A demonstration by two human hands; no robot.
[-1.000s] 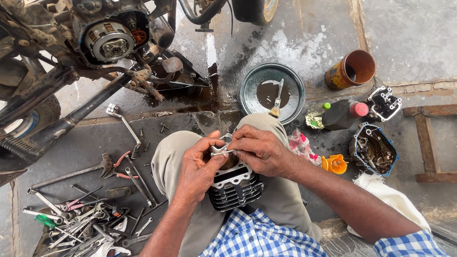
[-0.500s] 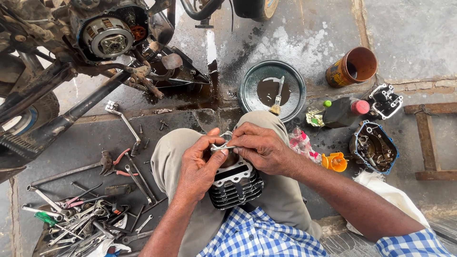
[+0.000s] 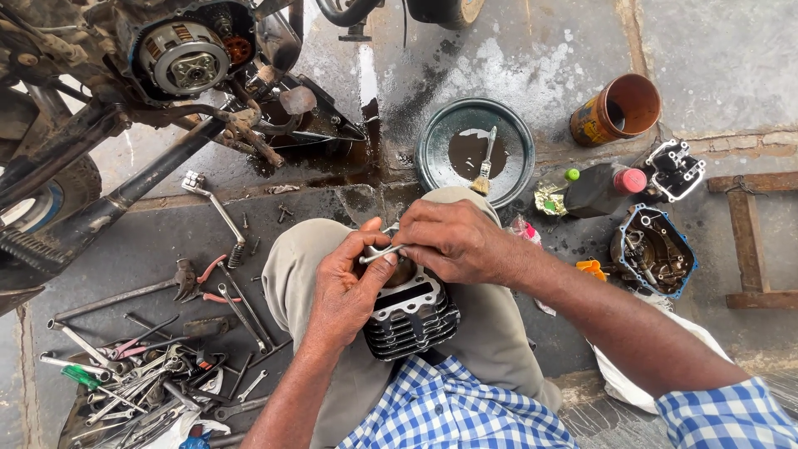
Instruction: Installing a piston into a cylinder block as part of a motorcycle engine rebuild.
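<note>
We hold a finned black engine cylinder [image 3: 411, 316] on our lap, resting between our knees. Our left hand [image 3: 345, 287] braces its upper edge with the fingers [image 3: 366, 268] curled close, pinching a slim metal tool [image 3: 381, 252] against the rim. Our right hand [image 3: 449, 241] covers the bore from above, its fingers folded narrowly onto the same tool; what their tips press on is hidden.

To do this step well, we judge it best to keep the cylinder wedged firmly by the legs, keep the tool flat to the gasket face, and work in short, light strokes so the mating surface is not scored.

Counting what lies about: one round metal pan [image 3: 436, 125] with one brush [image 3: 483, 166] in it, one rusty orange can [image 3: 617, 110], one dark bottle [image 3: 600, 190] with a pink cap, one open engine cover [image 3: 652, 249] with a blue gasket rim, one bare clutch [image 3: 183, 60] on the motorcycle, one red-handled pair of pliers [image 3: 202, 281], and a pile of spanners [image 3: 141, 378] on the floor, too tangled to count.
</note>
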